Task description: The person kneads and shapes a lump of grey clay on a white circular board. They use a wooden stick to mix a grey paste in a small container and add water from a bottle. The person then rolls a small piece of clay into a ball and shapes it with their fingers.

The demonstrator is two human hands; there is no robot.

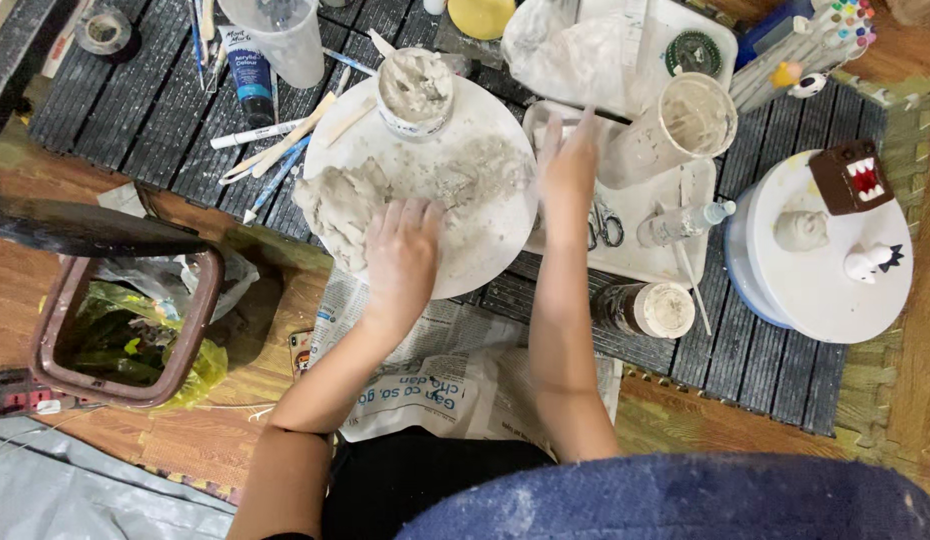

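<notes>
A round white turntable board (485, 250) smeared with grey clay sits on dark slatted mats. A lump of grey clay (340, 205) lies on its left side. My left hand (400, 255) rests palm down on the board, fingertips touching the clay lump. My right hand (568, 170) is stretched flat past the board's right edge, over a white tray (640, 255); its fingers are apart and hold nothing. A clay-coated cup (415, 92) stands at the board's far edge.
A clay-smeared plastic cup (675, 130), scissors (605, 228), a small bottle (680, 222) and a jar (645, 308) lie around the tray. Right stands a second round board (835, 290) with small figures. A brown bin (120, 325) is at left; brushes (275, 150) and newspaper (435, 380) lie nearby.
</notes>
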